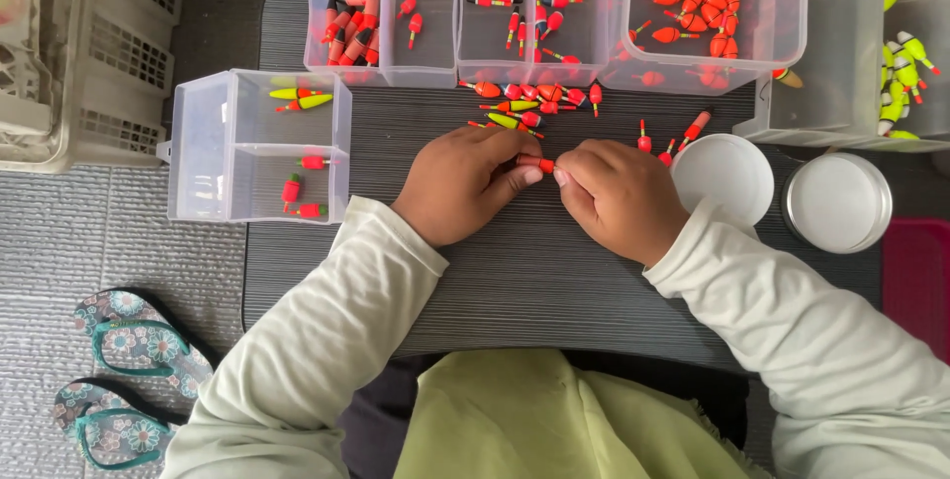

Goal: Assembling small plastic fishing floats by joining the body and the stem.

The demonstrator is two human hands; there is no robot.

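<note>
Red float (535, 163) is lying with its long axis running left to right, held just above the dark bench (515, 271) between the two hands, below a loose scatter of floats (534, 98). Most of its body is being covered by fingertips, so its ends are hard to make out. Left hand (463, 185) and right hand (618, 197) are both curling closed, each pinching one end of it.

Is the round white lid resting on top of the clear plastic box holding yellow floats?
No, the round white lid lies on the dark table.
</note>
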